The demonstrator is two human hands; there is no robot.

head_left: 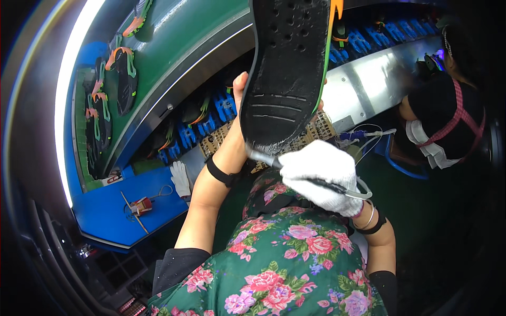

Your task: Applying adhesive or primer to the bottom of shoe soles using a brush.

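My left hand [240, 90], bare, is closed round a black shoe sole [284, 79] with green and orange along its right edge. The sole's face has small holes in the upper part and several ridges near its lower end. Most of the left fingers are hidden behind it; the thumb shows at one side. My right hand [322, 174] wears a white knit glove and grips a brush [266, 158]. The brush tip touches or nearly touches the lower rim of the sole, where whitish streaks show. A grey tube [363, 190] curves out beside the gloved hand.
A blue table [95, 216] at left bears a white glove [180, 178] and a small red item [141, 205]. Sandals [125, 79] lie on a green surface. Blue holders [187, 134] line the conveyor behind. A co-worker [448, 116] sits at right near a blue chair [403, 166].
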